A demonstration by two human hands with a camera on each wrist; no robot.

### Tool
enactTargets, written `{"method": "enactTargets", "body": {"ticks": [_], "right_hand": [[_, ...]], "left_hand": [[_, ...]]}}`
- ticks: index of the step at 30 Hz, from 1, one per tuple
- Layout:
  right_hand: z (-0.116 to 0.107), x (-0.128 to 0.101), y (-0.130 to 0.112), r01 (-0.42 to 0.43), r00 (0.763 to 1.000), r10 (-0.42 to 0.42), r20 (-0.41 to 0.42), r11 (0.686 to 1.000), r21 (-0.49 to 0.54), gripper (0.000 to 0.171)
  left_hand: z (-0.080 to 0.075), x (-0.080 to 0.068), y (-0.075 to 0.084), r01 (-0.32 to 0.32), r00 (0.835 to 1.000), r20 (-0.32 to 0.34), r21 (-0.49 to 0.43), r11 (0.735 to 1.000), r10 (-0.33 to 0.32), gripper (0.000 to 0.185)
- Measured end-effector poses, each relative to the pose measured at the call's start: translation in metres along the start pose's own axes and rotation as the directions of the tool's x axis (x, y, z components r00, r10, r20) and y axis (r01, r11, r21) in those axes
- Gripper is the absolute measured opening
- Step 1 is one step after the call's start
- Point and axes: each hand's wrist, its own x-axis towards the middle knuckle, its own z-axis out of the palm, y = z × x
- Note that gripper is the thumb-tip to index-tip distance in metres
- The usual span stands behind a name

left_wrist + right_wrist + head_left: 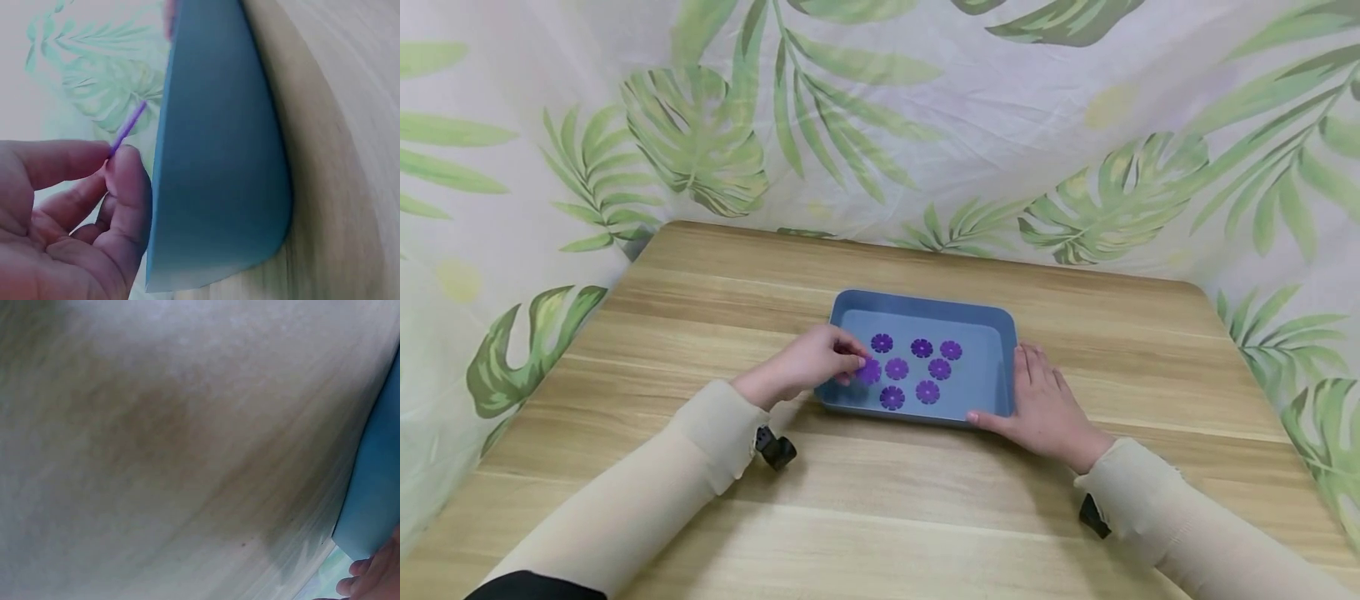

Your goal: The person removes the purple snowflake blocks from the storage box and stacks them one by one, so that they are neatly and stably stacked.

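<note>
My left hand [820, 360] is over the left side of a blue tray [981, 379], pinching a purple notched plastic disc [870, 372] between thumb and fingertip. In the left wrist view that disc [130, 126] appears edge-on, just outside the line of the tray wall [215, 144]. Several more purple discs [897, 368] lie flat and apart inside the tray, some darker than others. My right hand [1047, 408] rests at the tray's near right corner, fingers extended along the outer right wall and thumb at the front rim. The right wrist view shows only some fingertips beside the tray wall [375, 481].
The tray sits on a wood-grain table [880, 500], near its middle. Behind and beside the table hangs a pale cloth [1000, 117] printed with green leaves. A black strap piece [775, 448] shows under the left sleeve, another [1093, 517] under the right.
</note>
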Motion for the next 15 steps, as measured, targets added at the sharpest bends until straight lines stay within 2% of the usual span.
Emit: {"method": "enactTargets", "body": {"ticks": [4, 8, 11, 15], "right_hand": [[0.0004, -0.0005, -0.0002, -0.001, 1.000, 0.001, -0.003, 1.000, -0.001, 0.126], [0.0003, -0.0005, -0.0007, -0.001, 1.000, 0.001, -0.004, 1.000, -0.001, 0.127], [-0.0002, -0.0002, -0.0014, -0.002, 1.000, 0.002, -0.004, 1.000, 0.003, 0.127], [-0.0005, -0.0003, -0.0014, -0.006, 1.000, 0.006, -0.001, 1.000, 0.006, 0.127]], "left_hand": [[-0.0025, 0.0009, -0.0012, 0.026, 0.999, -0.025, -0.159, 0.987, -0.030, 0.021], [-0.0051, 0.0012, -0.0028, 0.041, 0.998, -0.026, -0.285, 0.958, -0.051, 0.017], [-0.0068, 0.0002, -0.0030, 0.049, 0.998, -0.022, -0.344, 0.938, -0.061, 0.012], [-0.0095, -0.0020, -0.0032, 0.042, 0.997, -0.037, -0.374, 0.926, -0.060, 0.008]]}}
